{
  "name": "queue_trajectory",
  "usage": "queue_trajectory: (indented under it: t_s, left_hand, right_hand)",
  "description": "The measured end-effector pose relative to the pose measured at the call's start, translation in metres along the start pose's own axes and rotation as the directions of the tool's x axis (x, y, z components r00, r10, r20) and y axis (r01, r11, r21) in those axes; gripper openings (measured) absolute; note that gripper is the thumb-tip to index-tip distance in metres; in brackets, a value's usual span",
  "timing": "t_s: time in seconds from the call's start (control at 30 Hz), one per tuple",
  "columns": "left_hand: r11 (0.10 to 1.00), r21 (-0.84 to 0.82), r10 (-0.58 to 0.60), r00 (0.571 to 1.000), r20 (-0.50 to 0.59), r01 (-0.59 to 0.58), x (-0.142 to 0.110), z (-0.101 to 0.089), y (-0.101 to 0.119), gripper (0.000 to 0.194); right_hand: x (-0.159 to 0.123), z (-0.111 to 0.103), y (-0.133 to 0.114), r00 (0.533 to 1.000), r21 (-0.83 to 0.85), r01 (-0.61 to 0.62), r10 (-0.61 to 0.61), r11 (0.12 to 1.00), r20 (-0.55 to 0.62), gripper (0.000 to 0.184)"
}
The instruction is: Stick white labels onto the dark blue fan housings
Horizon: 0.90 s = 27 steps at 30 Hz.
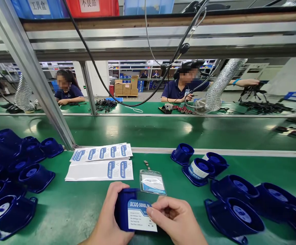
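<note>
My left hand (109, 217) wraps around a dark blue plastic housing (124, 212) at the bottom centre, just above the green mat. My right hand (175, 221) presses its fingertips on a white label (140, 214) printed "DCS2Q-5000L/H" that lies on the housing's side. Two label sheets (100, 162) with white and blue stickers lie on the mat just beyond my hands. A clear badge holder (152, 182) rests beside them, close to the housing.
Several blue housings (12, 170) are piled at the left and several more (234, 194) at the right. A slanted metal post (33, 75) rises at the left. Beyond a green conveyor (163, 131), two people sit at the opposite bench. Cables and a foil duct (219, 85) hang overhead.
</note>
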<state>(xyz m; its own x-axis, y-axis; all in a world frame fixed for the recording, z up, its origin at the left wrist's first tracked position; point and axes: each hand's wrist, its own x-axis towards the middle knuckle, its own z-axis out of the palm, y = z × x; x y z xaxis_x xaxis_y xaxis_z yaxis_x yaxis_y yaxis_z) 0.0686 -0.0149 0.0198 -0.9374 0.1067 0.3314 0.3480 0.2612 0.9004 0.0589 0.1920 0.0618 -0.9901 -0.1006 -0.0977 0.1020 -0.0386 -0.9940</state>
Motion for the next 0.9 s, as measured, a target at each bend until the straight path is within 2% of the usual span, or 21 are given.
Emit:
queue_trajectory:
  t_s: [0.6, 0.73, 0.83, 0.9]
  left_hand:
    - [0.999, -0.026, -0.041, 0.999, 0.021, 0.042, 0.000, -0.001, -0.002, 0.077]
    - [0.997, -0.023, -0.070, 0.997, 0.027, 0.071, 0.001, -0.002, 0.001, 0.073]
    - [0.991, -0.054, -0.124, 0.992, 0.032, 0.126, 0.003, -0.003, 0.007, 0.072]
    - [0.986, -0.085, -0.144, 0.989, 0.038, 0.147, 0.005, -0.004, 0.011, 0.070]
  right_hand:
    - [0.000, -0.001, 0.003, 0.999, -0.040, 0.049, -0.049, 0.998, 0.007, 0.043]
    - [-0.001, -0.006, 0.005, 0.989, -0.089, 0.139, -0.135, 0.986, 0.052, 0.036]
    - [-0.001, -0.011, 0.002, 0.976, -0.107, 0.216, -0.215, 0.971, 0.020, 0.031]
    - [-0.001, -0.013, -0.002, 0.974, -0.107, 0.225, -0.224, 0.968, 0.020, 0.030]
